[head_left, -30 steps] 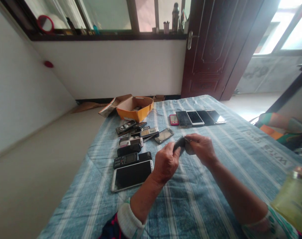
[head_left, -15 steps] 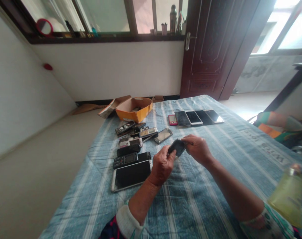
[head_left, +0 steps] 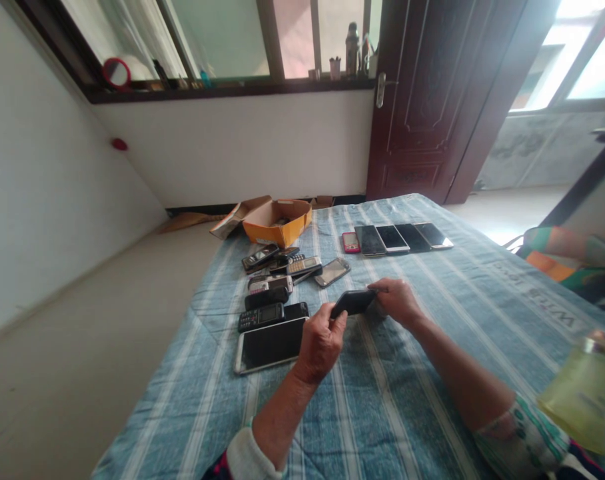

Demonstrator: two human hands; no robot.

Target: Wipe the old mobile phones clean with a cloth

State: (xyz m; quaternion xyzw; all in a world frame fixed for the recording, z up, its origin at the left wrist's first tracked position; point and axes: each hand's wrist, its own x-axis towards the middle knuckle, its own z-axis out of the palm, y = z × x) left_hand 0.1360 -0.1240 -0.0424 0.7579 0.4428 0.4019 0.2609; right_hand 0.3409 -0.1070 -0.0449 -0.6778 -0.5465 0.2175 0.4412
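Observation:
A dark mobile phone [head_left: 353, 303] is held above the striped cloth, tilted so that it looks thin. My left hand [head_left: 322, 340] grips its left end, thumb on the near side. At the other end, the fingers of my right hand [head_left: 393, 301] pinch the phone's right edge. Left of my left hand lie a large white-framed phone [head_left: 272, 345], a black keypad phone [head_left: 260, 317] and a dark case [head_left: 266, 297]. A silver phone with a grey screen [head_left: 332, 272] rests just beyond my hands.
Several older phones [head_left: 302, 266] are heaped before an open orange box [head_left: 277, 233]. A small red phone [head_left: 351, 243] and a row of flat smartphones [head_left: 393, 239] lie at the back right. A yellowish bottle [head_left: 580, 393] stands at the right on the blue striped cloth [head_left: 412, 413].
The dark phone has been tipped flatter, showing less of its face. My right hand has moved slightly lower and right. The whole view has shifted a little.

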